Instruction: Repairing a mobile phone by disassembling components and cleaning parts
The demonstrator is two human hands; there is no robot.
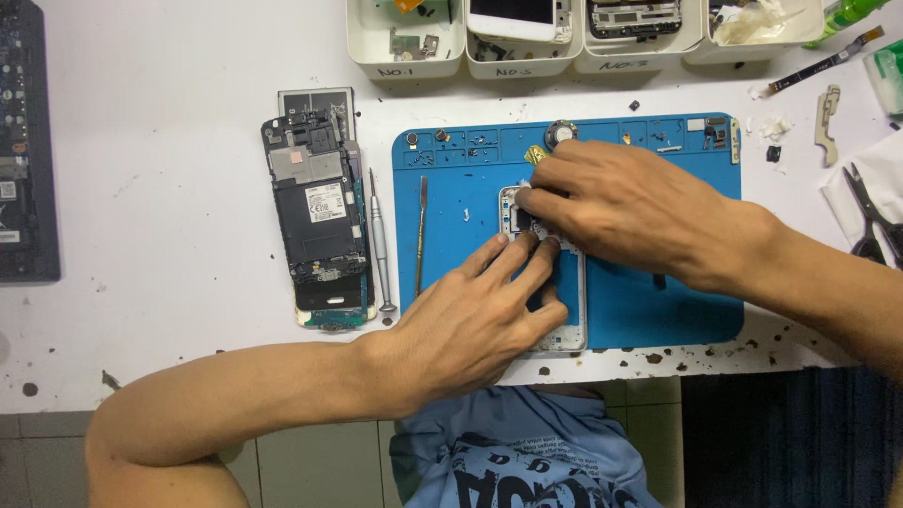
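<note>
Single head-worn view: looks steeply down from above the seated person's lap, close over the white surface (188,310) and blue mat (658,310).

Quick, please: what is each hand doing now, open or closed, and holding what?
Left hand: open, fingers pressing on the white phone frame.
Right hand: closed, pinching at the frame's top; what it holds cannot be told.

Bright, even overhead light — soft shadows, sharp focus, no glare.

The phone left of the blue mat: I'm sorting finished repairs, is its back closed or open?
Open. The phone lies with no back cover, its black inner frame, metal shields and green board edge exposed, beside a screwdriver.
</note>
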